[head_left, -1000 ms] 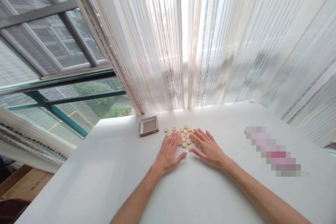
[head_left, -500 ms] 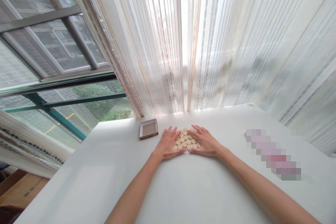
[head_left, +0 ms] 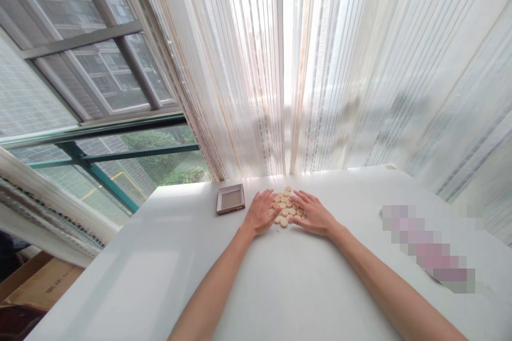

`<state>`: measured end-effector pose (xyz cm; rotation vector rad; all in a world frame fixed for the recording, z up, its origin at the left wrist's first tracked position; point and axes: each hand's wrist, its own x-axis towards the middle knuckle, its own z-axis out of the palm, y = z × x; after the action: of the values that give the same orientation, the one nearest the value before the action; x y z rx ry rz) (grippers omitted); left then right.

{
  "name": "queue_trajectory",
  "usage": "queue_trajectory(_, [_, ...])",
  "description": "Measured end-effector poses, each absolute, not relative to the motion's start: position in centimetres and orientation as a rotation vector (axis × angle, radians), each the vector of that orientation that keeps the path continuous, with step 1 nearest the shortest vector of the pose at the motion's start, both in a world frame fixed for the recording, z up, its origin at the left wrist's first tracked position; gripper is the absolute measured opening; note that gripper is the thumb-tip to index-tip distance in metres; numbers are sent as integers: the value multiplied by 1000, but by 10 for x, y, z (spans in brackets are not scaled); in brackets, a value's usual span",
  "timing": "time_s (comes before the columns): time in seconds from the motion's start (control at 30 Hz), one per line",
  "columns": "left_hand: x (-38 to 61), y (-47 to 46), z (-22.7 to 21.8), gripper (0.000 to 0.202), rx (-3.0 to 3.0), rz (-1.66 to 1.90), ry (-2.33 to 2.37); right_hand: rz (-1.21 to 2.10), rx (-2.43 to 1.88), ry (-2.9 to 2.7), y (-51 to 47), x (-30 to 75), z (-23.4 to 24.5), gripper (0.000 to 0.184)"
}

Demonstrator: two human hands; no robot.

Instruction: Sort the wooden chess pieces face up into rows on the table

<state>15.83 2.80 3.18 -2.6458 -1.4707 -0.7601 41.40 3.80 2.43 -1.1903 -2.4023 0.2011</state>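
Observation:
Several pale round wooden discs (head_left: 282, 205) lie close together on the white table (head_left: 288, 277). My left hand (head_left: 262, 214) rests at the left edge of the cluster, fingers stretched and thumb over some discs. On the opposite side, my right hand (head_left: 312, 213) lies with its fingers apart, fingertips and thumb touching the discs at that edge. Both palms face inward around the group, and the fingers cover some of the discs. One disc sits at the far tip of the cluster, another at the near side between the thumbs.
A shallow open box (head_left: 231, 200) stands left of the hands near the table's far edge. Toward the right lies a long pinkish blurred-out object (head_left: 430, 250). Striped curtains (head_left: 320, 90) hang behind the table; a cardboard box (head_left: 44, 282) sits low at the left.
Both thumbs have moved up from the near edge of the discs, exposing the near ones. The discs have shifted slightly and look looser. The whole view has swung a little to the left.

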Motion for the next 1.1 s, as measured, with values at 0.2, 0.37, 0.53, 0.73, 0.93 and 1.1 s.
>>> queue_trajectory(0.2, [79,24,31,47,-2281,-760,-1762,169,-1160,-2369,31,412,27,78])
queue_trajectory(0.37, [24,10,29,35,-2417,-590,-1781,157,-1061,-2417,24,398,26,83])
queue_trajectory(0.53, [25,6,27,39,-2460,-556,-1761,166,-1160,-2347,23,394,23,73])
queue_trajectory(0.73, [51,14,24,38,-2488,-594,-1721,147,-1213,-2332,24,401,20,68])
queue_trajectory(0.93, [80,6,37,39,-2392,-675,-1740,220,-1198,-2250,24,406,20,60])
queue_trajectory(1.1, [139,-11,51,69,-2708,-601,-1383,330,-1203,-2134,48,404,26,51])
